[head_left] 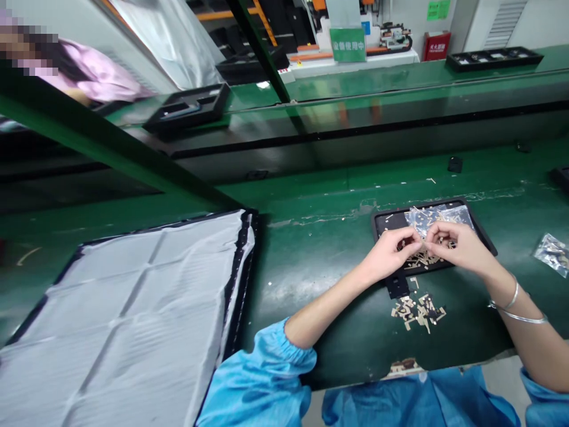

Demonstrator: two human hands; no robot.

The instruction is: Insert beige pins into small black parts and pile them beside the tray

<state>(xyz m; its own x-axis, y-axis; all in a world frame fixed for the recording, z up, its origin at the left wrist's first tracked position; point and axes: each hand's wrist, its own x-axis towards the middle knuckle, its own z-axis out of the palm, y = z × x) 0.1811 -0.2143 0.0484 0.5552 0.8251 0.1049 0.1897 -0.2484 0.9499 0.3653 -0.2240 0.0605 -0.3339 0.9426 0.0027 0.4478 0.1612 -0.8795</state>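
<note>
My left hand and my right hand meet over a black tray on the green bench. Both hands have their fingers pinched together on a clear plastic bag that lies across the tray. Small tan parts lie in the tray under my fingers. A loose pile of the same tan parts sits on the bench just in front of the tray. Silver bangles circle my right wrist.
A large flat stack covered with white sheet fills the left of the bench. Another clear bag of parts lies at the far right. Black trays sit on the conveyor behind, and a person in pink sits at top left.
</note>
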